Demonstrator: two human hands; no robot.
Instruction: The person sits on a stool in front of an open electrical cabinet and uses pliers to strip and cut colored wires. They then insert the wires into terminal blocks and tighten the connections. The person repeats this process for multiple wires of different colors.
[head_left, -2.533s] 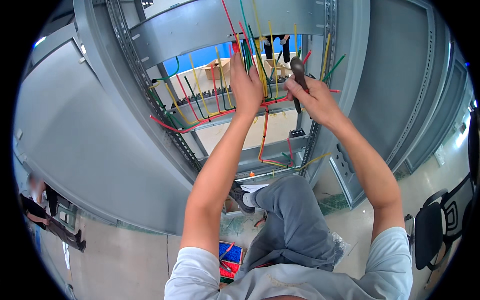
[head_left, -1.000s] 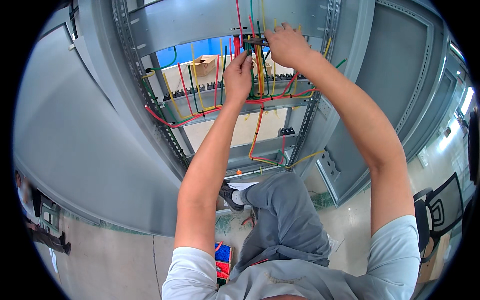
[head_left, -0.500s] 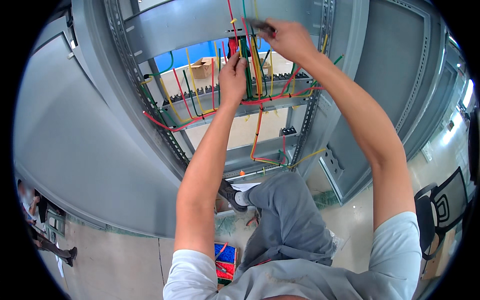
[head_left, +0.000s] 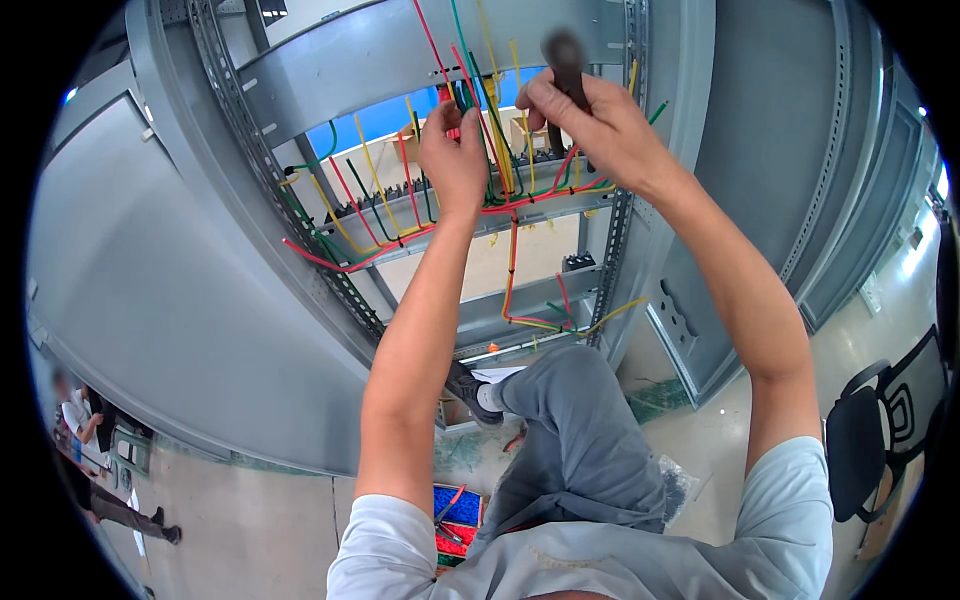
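Note:
My right hand (head_left: 605,130) is closed round a dark pliers-like hand tool (head_left: 567,68), raised right of the wires. The tool's rounded end points up and is blurred; one dark handle hangs below my fingers. My left hand (head_left: 452,165) is up beside a bundle of green wires (head_left: 490,190). Its thumb and forefinger stand apart, with red showing behind the gap; its other fingers are partly hidden. Long red wires (head_left: 432,40) and yellow wires (head_left: 505,165) rise in front of the cabinet's upper crossbar (head_left: 340,70).
Cut wire ends stand along the lower rail (head_left: 545,212) of the metal cabinet. Large grey panels flank it at left (head_left: 200,300) and right (head_left: 770,130). By my leg lies a bin of blue and red small parts (head_left: 455,500) with pliers (head_left: 450,508). A black chair (head_left: 858,465) stands right.
My right hand has swung the dark tool down and to the right, away from the wire tops, and turned it upright. My left thumb and forefinger have parted from the wires they pinched.

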